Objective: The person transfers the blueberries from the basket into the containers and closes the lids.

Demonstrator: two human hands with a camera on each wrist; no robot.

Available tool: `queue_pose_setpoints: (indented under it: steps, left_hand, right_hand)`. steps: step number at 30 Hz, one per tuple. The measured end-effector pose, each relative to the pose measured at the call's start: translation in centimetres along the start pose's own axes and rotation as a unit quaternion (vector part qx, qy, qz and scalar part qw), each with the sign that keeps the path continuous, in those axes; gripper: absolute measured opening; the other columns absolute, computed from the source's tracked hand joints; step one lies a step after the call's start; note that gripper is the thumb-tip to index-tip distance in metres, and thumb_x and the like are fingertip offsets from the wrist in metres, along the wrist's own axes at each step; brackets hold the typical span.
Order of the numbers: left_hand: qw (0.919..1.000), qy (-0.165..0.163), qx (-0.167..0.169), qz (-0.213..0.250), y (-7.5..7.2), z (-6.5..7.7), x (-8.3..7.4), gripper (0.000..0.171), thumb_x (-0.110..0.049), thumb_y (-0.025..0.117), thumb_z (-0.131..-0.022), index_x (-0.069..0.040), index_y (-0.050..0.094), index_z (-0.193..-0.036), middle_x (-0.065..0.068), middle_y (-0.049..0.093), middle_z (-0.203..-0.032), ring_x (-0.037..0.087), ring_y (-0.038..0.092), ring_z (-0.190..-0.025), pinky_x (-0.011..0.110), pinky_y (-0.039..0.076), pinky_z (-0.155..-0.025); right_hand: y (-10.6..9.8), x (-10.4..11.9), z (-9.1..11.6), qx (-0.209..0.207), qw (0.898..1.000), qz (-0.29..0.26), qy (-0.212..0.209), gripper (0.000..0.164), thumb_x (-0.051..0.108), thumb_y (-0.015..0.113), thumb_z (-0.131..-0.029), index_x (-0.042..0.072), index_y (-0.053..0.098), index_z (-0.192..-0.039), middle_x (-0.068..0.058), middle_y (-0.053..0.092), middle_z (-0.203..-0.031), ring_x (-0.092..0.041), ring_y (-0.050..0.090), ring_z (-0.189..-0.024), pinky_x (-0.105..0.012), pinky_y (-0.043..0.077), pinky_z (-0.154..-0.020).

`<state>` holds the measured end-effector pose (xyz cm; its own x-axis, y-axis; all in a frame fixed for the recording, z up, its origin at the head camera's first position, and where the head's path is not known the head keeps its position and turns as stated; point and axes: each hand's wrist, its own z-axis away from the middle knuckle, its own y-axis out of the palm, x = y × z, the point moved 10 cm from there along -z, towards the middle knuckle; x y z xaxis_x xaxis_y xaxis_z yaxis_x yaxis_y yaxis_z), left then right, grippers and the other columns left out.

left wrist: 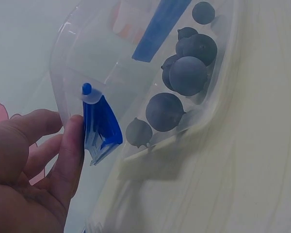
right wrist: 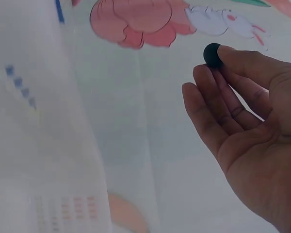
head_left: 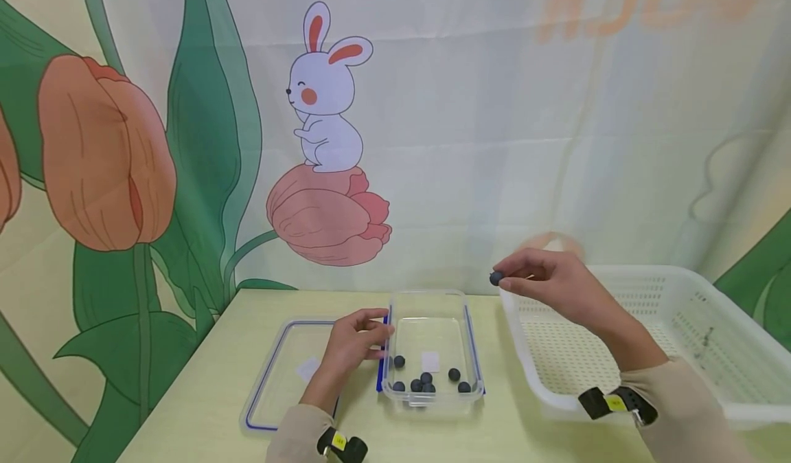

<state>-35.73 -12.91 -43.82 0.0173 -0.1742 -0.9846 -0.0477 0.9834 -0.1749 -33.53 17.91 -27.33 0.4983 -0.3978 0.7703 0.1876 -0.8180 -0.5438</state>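
In the head view, my right hand (head_left: 556,288) pinches a blueberry (head_left: 496,278) between thumb and fingertips, up in the air by the basket's left rim. The right wrist view shows this dark berry (right wrist: 213,55) at the tips, the other fingers loosely bent. My left hand (head_left: 352,343) holds the left side of a clear plastic container (head_left: 432,401), thumb and fingers at its blue latch (left wrist: 101,126). Several blueberries (left wrist: 165,111) lie inside, mostly toward the near end; a white square (head_left: 430,362) shows at the container's bottom.
A clear lid (head_left: 262,394) with a blue seal lies left of the container, partly behind my left forearm. The white perforated basket (head_left: 525,360) stands on the right, under my right forearm. Behind the pale table (head_left: 204,387) hangs a printed curtain (head_left: 445,140).
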Motion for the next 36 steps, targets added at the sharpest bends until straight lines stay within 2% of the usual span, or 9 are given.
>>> queue_pose_setpoints:
  steps: [7, 16, 20, 24, 29, 33, 36]
  left_hand:
    - [1.0000, -0.002, -0.003, -0.001, 0.0, -0.1, 0.0, 0.040, -0.016, 0.079, -0.097, -0.007, 0.071, -0.136, 0.011, 0.067, -0.107, 0.020, 0.073, -0.090, 0.029, 0.064, -0.073]
    - [1.0000, 0.001, 0.000, -0.007, 0.1, 0.1, -0.1, 0.042, -0.017, 0.079, -0.097, -0.007, 0.070, -0.137, 0.011, 0.066, -0.108, 0.021, 0.072, -0.089, 0.030, 0.064, -0.074]
    - [1.0000, 0.000, -0.001, -0.006, 0.0, 0.1, -0.2, 0.043, -0.018, 0.080, -0.097, -0.007, 0.070, -0.137, 0.011, 0.067, -0.108, 0.020, 0.072, -0.089, 0.030, 0.065, -0.074]
    - [1.0000, -0.001, 0.001, -0.006, 0.0, 0.1, -0.1, 0.043, -0.018, 0.080, -0.096, -0.007, 0.070, -0.136, 0.011, 0.067, -0.108, 0.021, 0.073, -0.090, 0.030, 0.065, -0.073]
    - [1.0000, 0.002, 0.005, -0.006, 0.0, 0.1, -0.1, 0.043, -0.018, 0.080, -0.096, -0.006, 0.070, -0.136, 0.011, 0.067, -0.108, 0.021, 0.073, -0.089, 0.031, 0.065, -0.074]
    - [1.0000, 0.004, 0.003, -0.006, 0.0, 0.1, 0.0, 0.043, -0.018, 0.080, -0.096, -0.006, 0.070, -0.136, 0.011, 0.067, -0.107, 0.021, 0.072, -0.089, 0.031, 0.065, -0.074]
    - [1.0000, 0.004, 0.000, -0.007, 0.0, 0.0, 0.0, 0.043, -0.018, 0.081, -0.096, -0.007, 0.071, -0.136, 0.011, 0.067, -0.107, 0.021, 0.073, -0.089, 0.030, 0.065, -0.074]
  right_hand:
    - [3.8, 0.8, 0.9, 0.021, 1.000, -0.013, 0.003, 0.019, 0.019, 0.078, -0.099, 0.013, 0.078, -0.117, -0.001, 0.076, -0.108, -0.020, 0.075, -0.099, -0.032, 0.061, -0.087]
    - [8.8, 1.0, 2.0, 0.059, 0.998, -0.018, -0.032, 0.014, 0.014, 0.078, -0.098, 0.012, 0.077, -0.112, 0.002, 0.075, -0.105, -0.016, 0.073, -0.093, -0.031, 0.062, -0.088]
    - [10.7, 0.5, 2.3, 0.083, 0.996, -0.022, -0.012, 0.012, 0.012, 0.078, -0.098, 0.011, 0.077, -0.109, 0.003, 0.075, -0.104, -0.015, 0.073, -0.091, -0.030, 0.062, -0.085]
    - [12.3, -0.2, 2.5, 0.114, 0.993, -0.001, 0.009, 0.012, 0.010, 0.079, -0.097, 0.010, 0.076, -0.108, 0.001, 0.076, -0.102, -0.014, 0.072, -0.089, -0.027, 0.061, -0.081]
    - [13.9, -0.6, 2.9, 0.152, 0.988, 0.020, 0.012, 0.013, 0.007, 0.079, -0.096, 0.008, 0.076, -0.109, 0.000, 0.075, -0.099, -0.011, 0.071, -0.086, -0.026, 0.059, -0.075]
    - [14.5, -0.7, 3.1, 0.160, 0.987, 0.029, 0.009, 0.012, 0.003, 0.078, -0.095, 0.008, 0.076, -0.107, 0.008, 0.074, -0.096, -0.009, 0.070, -0.084, -0.025, 0.059, -0.073]
    - [14.6, -0.6, 3.1, 0.161, 0.986, 0.038, 0.006, 0.012, 0.002, 0.078, -0.095, 0.008, 0.076, -0.105, 0.009, 0.074, -0.095, -0.008, 0.069, -0.083, -0.025, 0.059, -0.072]
